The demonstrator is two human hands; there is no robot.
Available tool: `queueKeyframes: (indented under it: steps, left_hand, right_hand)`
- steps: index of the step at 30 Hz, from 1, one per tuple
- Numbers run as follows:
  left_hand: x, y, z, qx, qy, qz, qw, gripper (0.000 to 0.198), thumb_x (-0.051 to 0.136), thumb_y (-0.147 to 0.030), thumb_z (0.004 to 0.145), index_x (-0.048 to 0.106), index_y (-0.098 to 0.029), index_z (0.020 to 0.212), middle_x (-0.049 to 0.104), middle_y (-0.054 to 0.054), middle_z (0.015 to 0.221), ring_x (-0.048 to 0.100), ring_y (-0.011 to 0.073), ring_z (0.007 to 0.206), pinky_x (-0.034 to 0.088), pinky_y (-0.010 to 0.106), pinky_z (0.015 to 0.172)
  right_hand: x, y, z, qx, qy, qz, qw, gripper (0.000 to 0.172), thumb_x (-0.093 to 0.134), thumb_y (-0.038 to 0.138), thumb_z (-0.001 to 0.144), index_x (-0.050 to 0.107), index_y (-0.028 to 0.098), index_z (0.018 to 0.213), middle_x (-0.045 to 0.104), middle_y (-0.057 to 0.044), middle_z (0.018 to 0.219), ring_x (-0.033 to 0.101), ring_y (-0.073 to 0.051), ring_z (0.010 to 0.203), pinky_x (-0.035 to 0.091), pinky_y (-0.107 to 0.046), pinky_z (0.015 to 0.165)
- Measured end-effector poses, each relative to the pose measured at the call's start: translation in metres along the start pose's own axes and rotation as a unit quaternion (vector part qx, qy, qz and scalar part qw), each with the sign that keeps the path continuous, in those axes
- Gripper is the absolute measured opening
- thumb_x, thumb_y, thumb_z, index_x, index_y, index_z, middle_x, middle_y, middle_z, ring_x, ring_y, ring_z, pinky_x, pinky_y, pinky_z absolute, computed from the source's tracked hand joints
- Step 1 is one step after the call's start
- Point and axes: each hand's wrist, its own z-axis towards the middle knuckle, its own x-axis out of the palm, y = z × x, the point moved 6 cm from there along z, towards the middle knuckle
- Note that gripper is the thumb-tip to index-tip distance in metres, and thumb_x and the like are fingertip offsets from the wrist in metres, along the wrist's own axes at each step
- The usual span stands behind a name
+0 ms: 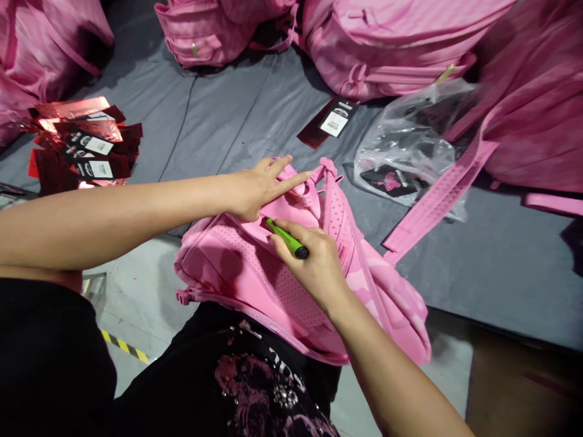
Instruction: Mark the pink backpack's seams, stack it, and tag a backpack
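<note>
Pink backpack (pixel 255 267) sits mid-frame, partly on the gray-covered counter (pixel 218 115), partly hanging past its near edge, back panel w/ dotted mesh facing up. L hand (pixel 250 191) lies on the upper part of it, ctr of frame, grip spread: 2 fingers stretched out twd the strap end, thumb side down by the fabric. R hand (pixel 321 264), just below & right, has its grip pinching a green tool (pixel 282 235) (pen-shaped, black end twd the palm); its tip pts at the cloth right by the L hand, can't tell if it's touching.

Upper left: a pile of red & black tags (pixel 93 149) w/ white labels. Top ctr-right, another tag (pixel 334 122) lies flat nr a big pink bag (pixel 364 48). Right of that, a clear plastic bag (pixel 405 145) w/ a dark card (pixel 387 181) inside, next to a long pink strap (pixel 437 203).
</note>
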Motion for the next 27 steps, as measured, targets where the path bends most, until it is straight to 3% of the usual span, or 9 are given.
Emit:
queueKeyframes:
  steps: [11,20,27]
  left_hand:
    - [0.007,0.010,0.008,0.011,0.001,-0.025,1.000,0.120,0.068,-0.021,0.070,-0.012,-0.034,0.158,-0.006,0.012,0.167,0.019,0.0402,0.146,0.041,0.050,0.107]
    - [0.007,0.011,0.008,0.018,-0.004,-0.031,0.999,0.118,0.068,-0.024,0.071,-0.011,-0.034,0.159,-0.002,0.012,0.167,0.022,0.0398,0.144,0.040,0.051,0.108]
    - [0.009,0.011,0.009,0.028,-0.011,-0.042,0.999,0.119,0.069,-0.023,0.069,-0.008,-0.032,0.159,-0.001,0.012,0.167,0.025,0.0390,0.142,0.042,0.050,0.107]
  right_hand:
    - [-0.009,-0.001,-0.003,0.049,0.019,0.010,0.999,0.026,0.061,0.031,0.092,0.073,0.020,0.113,0.077,-0.008,0.106,0.074,-0.024,0.093,0.059,-0.038,0.087]
    - [0.004,0.001,0.007,0.029,0.010,0.047,0.998,0.027,0.062,0.032,0.092,0.073,0.019,0.113,0.077,-0.007,0.108,0.074,-0.022,0.092,0.060,-0.040,0.088]
    - [0.002,0.007,0.007,0.023,0.020,-0.006,0.999,0.026,0.061,0.028,0.092,0.073,0.018,0.112,0.077,-0.007,0.104,0.074,-0.022,0.086,0.060,-0.039,0.084]
